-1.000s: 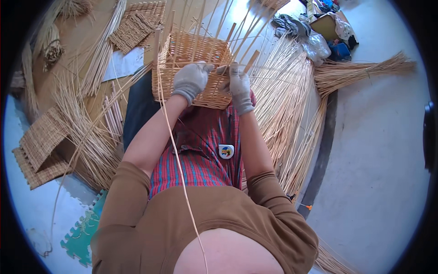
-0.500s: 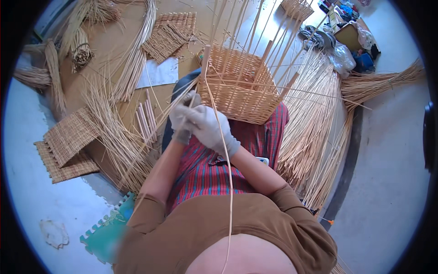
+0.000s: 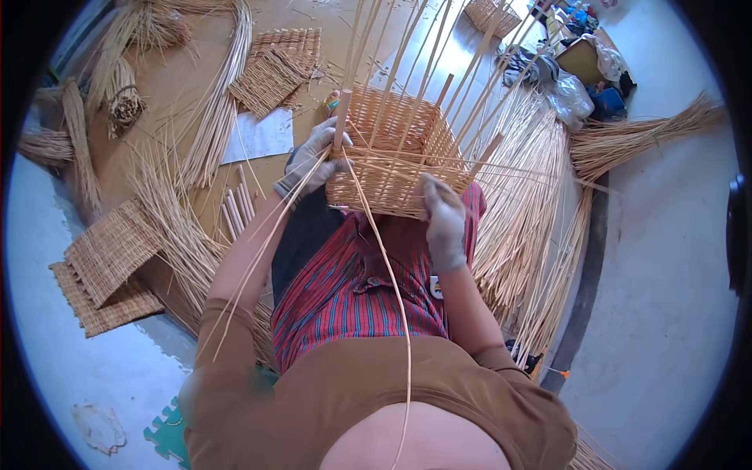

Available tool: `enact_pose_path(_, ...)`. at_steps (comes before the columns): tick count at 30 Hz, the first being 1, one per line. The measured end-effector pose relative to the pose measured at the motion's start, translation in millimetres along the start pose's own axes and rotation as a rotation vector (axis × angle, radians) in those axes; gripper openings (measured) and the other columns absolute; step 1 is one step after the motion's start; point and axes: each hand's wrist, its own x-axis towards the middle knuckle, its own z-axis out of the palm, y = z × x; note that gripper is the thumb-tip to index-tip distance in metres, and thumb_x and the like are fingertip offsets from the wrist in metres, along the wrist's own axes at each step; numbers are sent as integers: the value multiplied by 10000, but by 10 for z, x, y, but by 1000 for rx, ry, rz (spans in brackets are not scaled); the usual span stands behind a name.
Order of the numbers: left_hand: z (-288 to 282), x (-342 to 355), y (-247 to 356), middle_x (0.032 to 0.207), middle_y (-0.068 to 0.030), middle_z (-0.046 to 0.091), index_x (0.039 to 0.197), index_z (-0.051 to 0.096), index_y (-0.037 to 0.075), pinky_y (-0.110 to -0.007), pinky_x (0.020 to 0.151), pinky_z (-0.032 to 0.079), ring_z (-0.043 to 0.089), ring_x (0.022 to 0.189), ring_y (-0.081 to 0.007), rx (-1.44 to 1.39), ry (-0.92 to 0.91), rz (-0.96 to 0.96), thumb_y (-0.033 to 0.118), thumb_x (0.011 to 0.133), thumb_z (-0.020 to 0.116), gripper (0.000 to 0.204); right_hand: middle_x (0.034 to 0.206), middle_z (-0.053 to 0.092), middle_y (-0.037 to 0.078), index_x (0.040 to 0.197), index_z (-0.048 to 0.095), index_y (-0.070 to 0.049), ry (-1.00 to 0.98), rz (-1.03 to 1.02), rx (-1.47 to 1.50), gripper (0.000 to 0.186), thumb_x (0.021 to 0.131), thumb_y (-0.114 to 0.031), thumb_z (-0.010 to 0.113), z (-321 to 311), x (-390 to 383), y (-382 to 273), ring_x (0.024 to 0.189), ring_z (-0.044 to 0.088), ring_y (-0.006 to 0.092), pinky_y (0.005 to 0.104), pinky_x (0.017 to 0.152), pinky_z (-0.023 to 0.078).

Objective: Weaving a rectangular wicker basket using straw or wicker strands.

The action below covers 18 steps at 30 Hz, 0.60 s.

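A half-woven wicker basket (image 3: 384, 196) rests on my lap, its tall upright stakes (image 3: 427, 59) rising from the walls. My left hand (image 3: 313, 160), in a pale work glove, grips the basket's left corner around a thick wooden corner post (image 3: 342, 117). Loose strands (image 3: 286, 204) hang down from beside that hand. Over on the near right wall, my gloved right hand (image 3: 444, 227) holds the basket, its thumb against the weave and part of its fingers hidden. One long weaving strand (image 3: 389, 270) runs from the left corner down across my front.
Bundled reeds (image 3: 517, 227) lie on the floor at right, with another tied bundle (image 3: 650, 133) beyond. Loose reeds (image 3: 184, 243) spread at left near short rods (image 3: 237, 210) and woven squares (image 3: 117, 247). Farther off are more woven mats (image 3: 270, 74), white paper (image 3: 258, 137) and a small basket (image 3: 492, 16).
My hands, together on strands left of the basket, have moved apart. The left now grips the left corner; the right has moved right and holds the near wall. The view has shifted slightly.
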Motion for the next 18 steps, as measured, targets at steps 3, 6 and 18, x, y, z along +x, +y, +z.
enact_pose_path(3, 93, -11, 138, 1468, -102, 470, 1056, 618, 103, -379, 1173, 318, 394, 1405, -265, 19, 56, 1, 133, 776, 866, 375, 933, 701, 55, 1124, 703, -6, 209, -27, -19, 176, 966, -84, 691, 35, 390, 120, 781, 623, 95, 230, 691, 507)
enact_pose_path(6, 161, -14, -49, 1431, -96, 492, 1012, 621, 98, -353, 1134, 337, 430, 1355, -239, -193, 109, -55, 55, 818, 816, 278, 1021, 734, 87, 1173, 706, -62, 84, -604, -210, 253, 930, -132, 728, 570, 763, -336, 856, 702, 170, 297, 739, 560)
enact_pose_path(18, 601, 27, 151, 1310, -72, 577, 1209, 564, 60, -279, 941, 496, 574, 1109, -141, -253, 563, 15, -66, 847, 658, 394, 870, 689, 84, 1420, 362, -85, 105, -410, -116, 331, 1100, -147, 415, 100, 390, 0, 810, 714, 171, 297, 684, 556)
